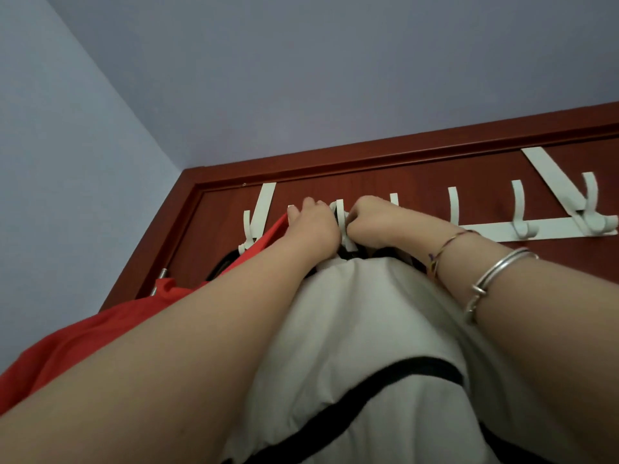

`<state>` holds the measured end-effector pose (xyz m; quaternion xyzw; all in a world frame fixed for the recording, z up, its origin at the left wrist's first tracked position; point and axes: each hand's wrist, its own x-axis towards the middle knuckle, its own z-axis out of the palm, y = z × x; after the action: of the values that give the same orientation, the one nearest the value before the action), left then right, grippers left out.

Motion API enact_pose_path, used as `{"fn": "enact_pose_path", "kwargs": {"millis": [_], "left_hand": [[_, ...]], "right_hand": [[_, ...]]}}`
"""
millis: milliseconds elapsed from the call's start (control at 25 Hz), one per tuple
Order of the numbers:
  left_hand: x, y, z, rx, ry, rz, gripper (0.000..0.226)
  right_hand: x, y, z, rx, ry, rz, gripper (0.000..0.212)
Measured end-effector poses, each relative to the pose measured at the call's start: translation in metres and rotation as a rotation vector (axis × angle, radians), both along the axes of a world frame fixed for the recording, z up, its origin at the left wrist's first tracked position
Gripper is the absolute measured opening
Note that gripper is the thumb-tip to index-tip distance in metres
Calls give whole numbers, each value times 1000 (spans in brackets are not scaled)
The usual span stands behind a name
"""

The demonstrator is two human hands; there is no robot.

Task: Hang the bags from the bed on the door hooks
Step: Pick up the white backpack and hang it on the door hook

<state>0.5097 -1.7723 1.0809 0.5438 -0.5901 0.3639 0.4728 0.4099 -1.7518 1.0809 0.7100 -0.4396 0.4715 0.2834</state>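
Observation:
A white over-door hook rack (552,227) hangs on the red-brown door (435,182). A beige backpack (351,329) with a black zipper line fills the middle, held up against the door. My left hand (313,226) and my right hand (375,221) are both closed on the backpack's top loop at one white hook (341,216); the loop itself is mostly hidden by my fingers. A red bag (100,333) hangs to the left from the leftmost hook (248,232).
Three white hooks (454,205) to the right of my hands carry nothing. A lilac wall (67,162) meets the door frame on the left. Bracelets sit on my right wrist (482,279).

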Motion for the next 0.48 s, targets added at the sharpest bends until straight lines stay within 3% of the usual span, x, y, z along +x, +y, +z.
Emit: {"fn": "enact_pose_path", "kwargs": {"millis": [80,200,320,480], "left_hand": [[3,2,-17,59,-39,24,41],[19,7,-43,100,-23,-68,58],[27,11,-79,104,-93,-192,63],[26,33,-120,18,-89,-379,59]], "right_hand": [[-8,1,-21,-29,10,40,33],[-20,8,-62,-52,13,112,32],[-32,21,-111,-77,-113,179,33],[-58,51,-166,-56,-213,59,32]]}}
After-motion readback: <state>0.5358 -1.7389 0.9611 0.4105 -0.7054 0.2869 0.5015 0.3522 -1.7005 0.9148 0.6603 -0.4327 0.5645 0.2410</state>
